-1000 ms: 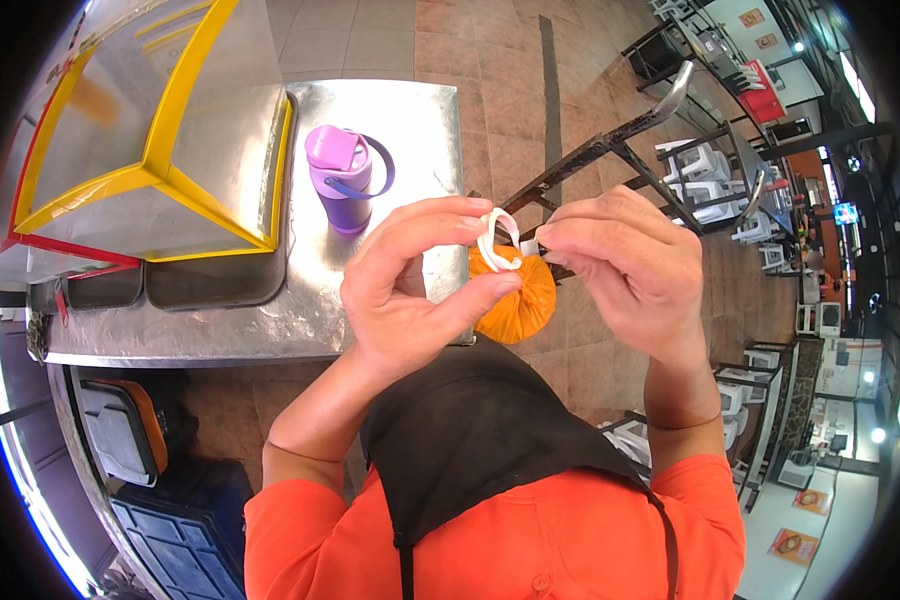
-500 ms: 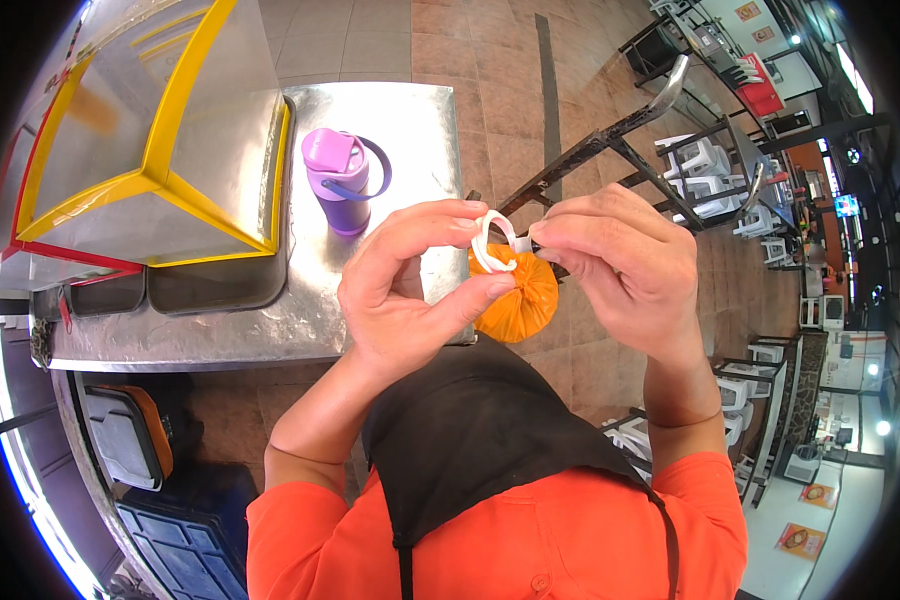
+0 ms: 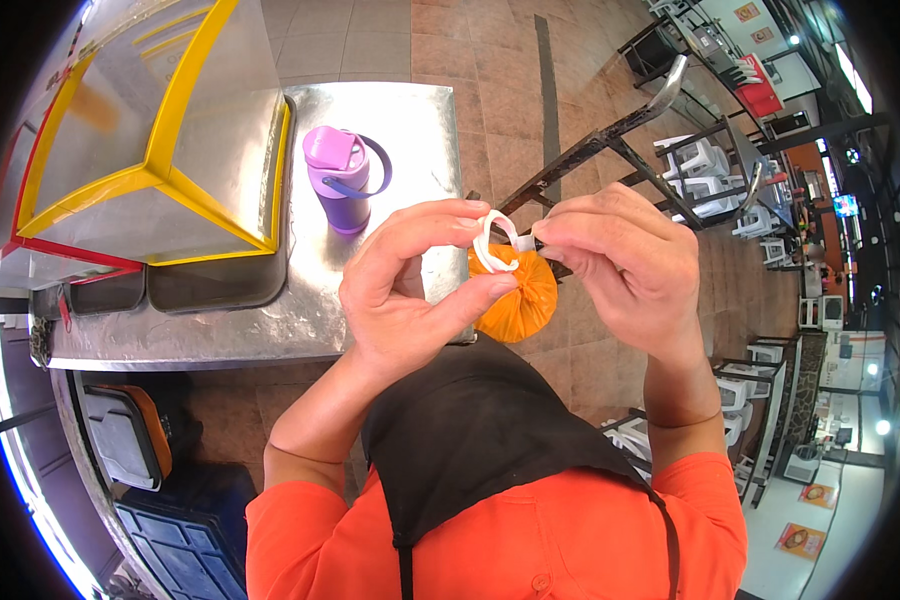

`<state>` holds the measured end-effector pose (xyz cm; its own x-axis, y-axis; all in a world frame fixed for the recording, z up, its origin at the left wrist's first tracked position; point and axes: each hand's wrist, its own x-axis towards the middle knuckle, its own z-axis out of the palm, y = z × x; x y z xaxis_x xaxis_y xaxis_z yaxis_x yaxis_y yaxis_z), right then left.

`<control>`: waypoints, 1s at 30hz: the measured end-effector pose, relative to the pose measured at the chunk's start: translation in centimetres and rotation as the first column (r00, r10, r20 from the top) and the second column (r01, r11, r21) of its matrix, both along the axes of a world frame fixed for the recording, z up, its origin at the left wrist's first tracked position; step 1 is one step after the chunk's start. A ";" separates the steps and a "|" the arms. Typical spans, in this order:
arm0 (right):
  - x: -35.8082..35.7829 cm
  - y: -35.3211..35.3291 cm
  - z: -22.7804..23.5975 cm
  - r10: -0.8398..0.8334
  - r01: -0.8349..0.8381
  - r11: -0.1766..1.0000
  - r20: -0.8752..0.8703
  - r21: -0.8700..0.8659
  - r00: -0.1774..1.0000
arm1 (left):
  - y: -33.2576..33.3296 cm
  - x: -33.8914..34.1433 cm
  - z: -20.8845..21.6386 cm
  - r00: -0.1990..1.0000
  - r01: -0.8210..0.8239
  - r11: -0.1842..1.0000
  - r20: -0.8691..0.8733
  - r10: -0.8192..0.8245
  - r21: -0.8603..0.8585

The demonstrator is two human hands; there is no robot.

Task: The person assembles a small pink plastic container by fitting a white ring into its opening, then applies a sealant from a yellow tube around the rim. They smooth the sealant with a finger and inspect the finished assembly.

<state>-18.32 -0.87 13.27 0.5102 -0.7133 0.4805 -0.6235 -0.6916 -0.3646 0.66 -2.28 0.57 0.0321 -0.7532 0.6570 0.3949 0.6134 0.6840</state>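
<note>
In front of my chest both hands are raised. Thumb and fingertips of my left hand curve around a white-pink curled band, pinching it at its two ends. My right hand has its thumb and index finger closed on a small whitish piece with a dark end, which touches the band's right side. What exactly the band and the piece are, I cannot make out. An orange plastic bag, gathered at its top, appears just beyond and below my fingers.
To the left, a metal table carries a purple bottle with a looped handle and a yellow-framed clear case over dark trays. A black metal frame rises beyond my right hand. White stools stand farther right.
</note>
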 end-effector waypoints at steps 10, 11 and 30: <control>-0.4 0.3 0.3 -0.029 0.023 0.998 0.083 0.065 0.996 | 0.7 0.3 0.1 0.973 0.195 0.973 -0.148 -0.176 0.124; -0.4 0.3 0.2 -0.035 0.027 0.997 0.100 0.079 0.994 | 0.8 0.3 0.1 0.952 0.263 0.952 -0.203 -0.230 0.156; -0.8 0.3 0.3 0.123 -0.143 0.988 0.259 0.058 0.958 | 1.8 0.5 -0.1 0.575 0.802 0.532 -0.587 -0.570 0.270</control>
<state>-19.12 -0.62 13.57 0.4709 -0.6864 0.5543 -0.4076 -0.7264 -0.5533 1.20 -0.46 0.46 -0.4819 -0.8305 0.2793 0.8277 -0.3269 0.4561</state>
